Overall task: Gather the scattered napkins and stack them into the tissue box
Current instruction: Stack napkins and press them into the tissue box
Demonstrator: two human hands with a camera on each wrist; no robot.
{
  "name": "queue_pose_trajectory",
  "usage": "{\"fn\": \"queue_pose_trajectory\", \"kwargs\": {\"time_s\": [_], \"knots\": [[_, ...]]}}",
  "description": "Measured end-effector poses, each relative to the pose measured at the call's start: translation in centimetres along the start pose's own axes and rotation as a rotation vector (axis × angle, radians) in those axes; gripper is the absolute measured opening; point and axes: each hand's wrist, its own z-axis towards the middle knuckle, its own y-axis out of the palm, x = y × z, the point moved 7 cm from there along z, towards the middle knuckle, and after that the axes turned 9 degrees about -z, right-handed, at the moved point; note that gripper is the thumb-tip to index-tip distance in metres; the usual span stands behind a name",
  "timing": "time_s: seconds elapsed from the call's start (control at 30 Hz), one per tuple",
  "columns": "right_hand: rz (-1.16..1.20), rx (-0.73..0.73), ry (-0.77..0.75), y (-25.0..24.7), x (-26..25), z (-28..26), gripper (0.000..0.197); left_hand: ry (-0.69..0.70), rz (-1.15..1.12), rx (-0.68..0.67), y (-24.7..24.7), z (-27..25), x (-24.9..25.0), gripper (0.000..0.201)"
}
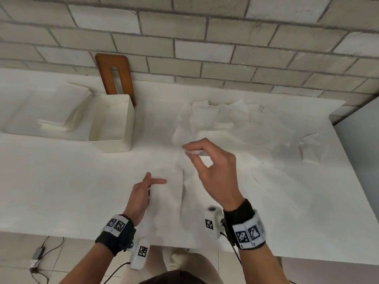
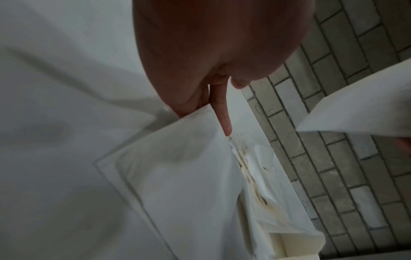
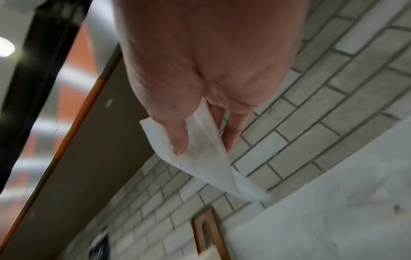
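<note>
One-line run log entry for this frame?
right hand: pinches napkin, lifted | left hand: holds napkin on table | tissue box: open

White tabletop [image 1: 61, 181]: open tissue box [image 1: 114, 128], wooden lid [image 1: 117, 76] propped behind, scattered napkins [image 1: 235, 124], folded stack [image 1: 61, 115] left.
</note>
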Motion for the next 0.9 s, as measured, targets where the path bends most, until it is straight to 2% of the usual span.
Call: {"fn": "queue_pose_trajectory", "kwargs": {"time_s": [0.07,0.13,0.23,0.37,0.47,0.57,0.63,0.67,0.8,0.83,0.9], "knots": [[-0.195,-0.141,-0.102,3.6,0.7,-1.7,0.024,-0.054,-0.061,0.002,0.0,0.1,-0.5,0.073],[-0.372,-0.28,-0.19,7.3,2.3,-4.0,0.025,-0.081,-0.105,-0.003,0.1,0.3,-1.0,0.076],[-0.52,-0.513,-0.24,12.2,5.0,-7.9,0.027,-0.057,-0.076,-0.003,-0.1,1.1,-1.4,0.071],[-0.586,-0.558,-0.339,14.1,6.5,-11.3,0.032,0.085,0.096,0.005,-0.6,1.8,-0.9,0.062],[-0.577,-0.556,-0.361,14.6,7.1,-12.5,0.033,0.17,0.218,0.024,-0.5,1.8,-0.5,0.033],[-0.53,-0.654,-0.326,15.0,7.3,-12.8,0.028,0.194,0.292,0.043,-0.4,1.8,-0.3,0.016],[-0.421,-0.658,-0.221,14.0,6.7,-11.8,0.033,0.24,0.323,0.054,-0.6,1.7,0.0,0.011],[-0.35,-0.61,-0.118,13.1,6.5,-10.9,0.037,0.273,0.333,0.051,-0.6,1.5,0.5,0.009],[-0.17,-0.202,0.383,9.3,8.4,-7.1,0.028,0.425,0.308,-0.011,-0.1,-0.6,3.9,0.007],[-0.137,-0.188,0.494,9.6,8.7,-6.5,0.031,0.454,0.285,-0.043,0.0,-1.0,4.7,0.007],[0.009,-0.274,0.664,11.7,8.6,-5.7,0.042,0.495,0.23,-0.112,0.1,-1.5,5.7,0.015]]}}
